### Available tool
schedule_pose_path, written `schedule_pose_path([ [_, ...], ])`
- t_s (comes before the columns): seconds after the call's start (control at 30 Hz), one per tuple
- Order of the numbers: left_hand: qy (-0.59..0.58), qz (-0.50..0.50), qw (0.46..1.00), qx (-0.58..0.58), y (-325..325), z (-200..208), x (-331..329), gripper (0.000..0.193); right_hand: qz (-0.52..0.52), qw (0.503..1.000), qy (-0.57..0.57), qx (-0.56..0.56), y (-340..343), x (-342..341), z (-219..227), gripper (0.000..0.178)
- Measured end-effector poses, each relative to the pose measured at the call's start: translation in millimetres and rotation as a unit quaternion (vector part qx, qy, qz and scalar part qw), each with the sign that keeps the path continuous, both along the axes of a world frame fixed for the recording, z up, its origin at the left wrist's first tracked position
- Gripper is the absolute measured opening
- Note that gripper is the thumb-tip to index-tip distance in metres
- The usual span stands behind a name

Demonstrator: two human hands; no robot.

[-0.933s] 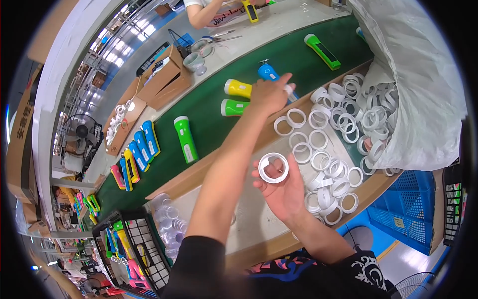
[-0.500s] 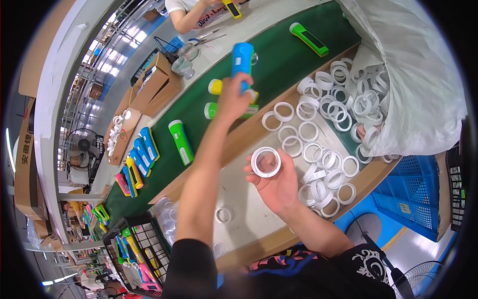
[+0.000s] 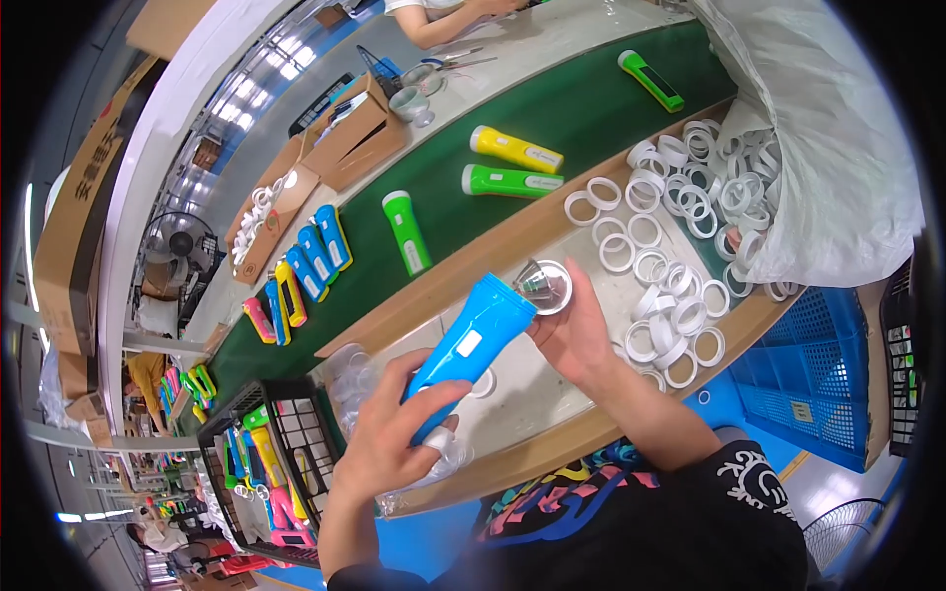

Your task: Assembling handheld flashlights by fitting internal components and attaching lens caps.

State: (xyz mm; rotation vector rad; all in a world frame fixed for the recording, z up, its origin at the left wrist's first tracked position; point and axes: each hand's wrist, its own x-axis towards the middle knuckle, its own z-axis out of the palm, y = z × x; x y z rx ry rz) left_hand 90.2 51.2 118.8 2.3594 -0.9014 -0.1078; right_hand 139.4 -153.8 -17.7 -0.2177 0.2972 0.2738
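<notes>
My left hand is wrapped around the handle of a blue flashlight, held tilted over the cardboard tray with its wide head up and to the right. Close to that head, my right hand pinches a white ring between thumb and fingers. A shiny cone-shaped reflector shows between the flashlight's head and the ring; whether it is fixed to either cannot be told. Many loose white rings lie in the tray to the right of my right hand.
Beyond the tray's cardboard wall, a green belt carries yellow, green, blue and pink flashlights. A white plastic bag bulges at right above a blue crate. At lower left stands a black basket of flashlights. A co-worker's arm is across the belt.
My left hand has drawn the blue flashlight back from over the belt to above the tray, beside the ring in my right hand. The reflector now shows between them.
</notes>
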Motion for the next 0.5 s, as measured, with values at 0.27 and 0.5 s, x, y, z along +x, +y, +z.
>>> schedule_pose_path([
  [0.27, -0.128, 0.001, 0.973, 0.192, 9.7, 21.8, -32.9, 0.069, 0.016, 0.957, -0.168, -0.235, 16.2, -19.6, 13.8, 0.046],
  [0.5, -0.144, -0.038, 0.941, 0.305, 12.1, 48.1, -39.7, 0.061, 0.091, 0.941, -0.206, -0.254, 19.9, -29.4, 14.7, 0.045],
])
